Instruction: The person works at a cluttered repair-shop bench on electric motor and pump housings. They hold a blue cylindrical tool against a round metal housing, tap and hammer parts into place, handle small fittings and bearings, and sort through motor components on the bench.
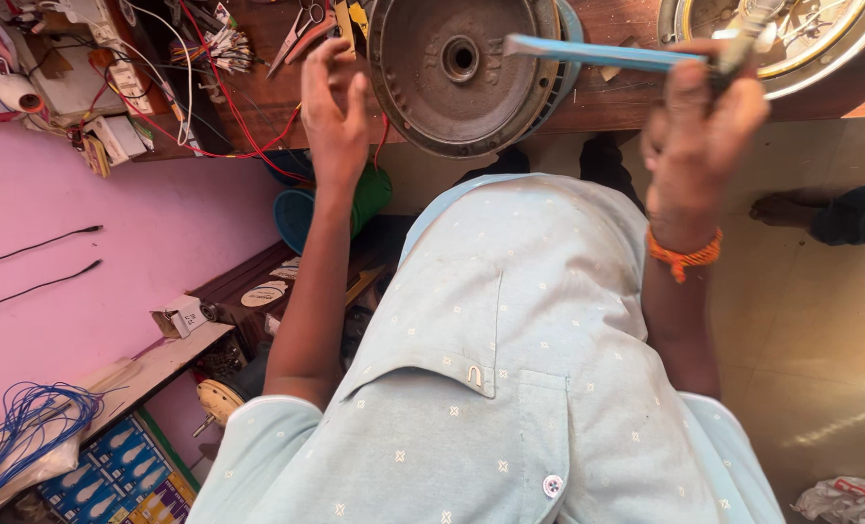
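A round, rusty grey metal disc with a centre hub stands on edge on the wooden bench. My left hand rests beside the disc's left rim, fingers loosely curled, holding nothing that I can see. My right hand is closed around a tool with a flat blue bar that reaches left across the disc's right side. An orange thread band circles my right wrist. My light blue shirt fills the lower middle.
Scissors and red and white wires lie on the bench at left. A second round metal part sits at the top right. A blue wire coil lies on a shelf below the pink wall. Another person's foot rests on the floor.
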